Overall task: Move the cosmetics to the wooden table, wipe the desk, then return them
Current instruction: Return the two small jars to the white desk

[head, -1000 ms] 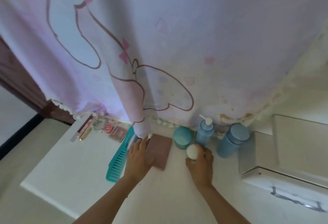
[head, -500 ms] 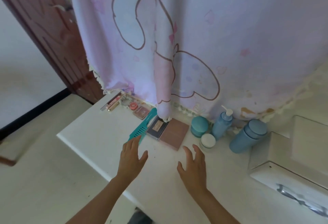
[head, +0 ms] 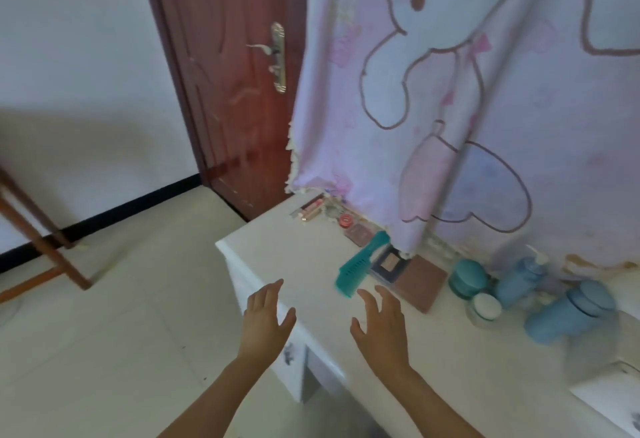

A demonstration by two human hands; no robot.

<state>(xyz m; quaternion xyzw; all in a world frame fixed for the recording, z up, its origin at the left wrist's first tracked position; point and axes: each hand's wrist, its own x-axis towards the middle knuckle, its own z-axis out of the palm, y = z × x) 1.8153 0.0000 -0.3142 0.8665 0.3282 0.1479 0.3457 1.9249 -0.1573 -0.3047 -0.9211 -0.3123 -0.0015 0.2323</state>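
Cosmetics line the back of the white desk [head: 277,257] under a pink cartoon curtain: lipsticks [head: 308,210], a small red pot [head: 345,220], a teal comb [head: 360,264], a dark palette [head: 389,262], a mauve case [head: 420,281], a teal jar [head: 467,278], a white-lidded jar [head: 486,306], a blue pump bottle [head: 519,278] and a blue canister [head: 568,313]. My left hand [head: 265,319] hovers over the desk's front left edge, fingers spread, holding nothing. My right hand [head: 382,325] hovers above the desk near the comb, also spread and holding nothing.
A dark red door [head: 235,73] with a metal handle stands left of the curtain [head: 485,91]. A wooden table leg and frame [head: 38,236] show at the far left on the pale tiled floor. A white box [head: 613,399] sits at the desk's right end.
Both hands let go of the items at the curtain and drew back toward me, fingers spreading. The view swung left, bringing the door, floor and wooden frame into sight.
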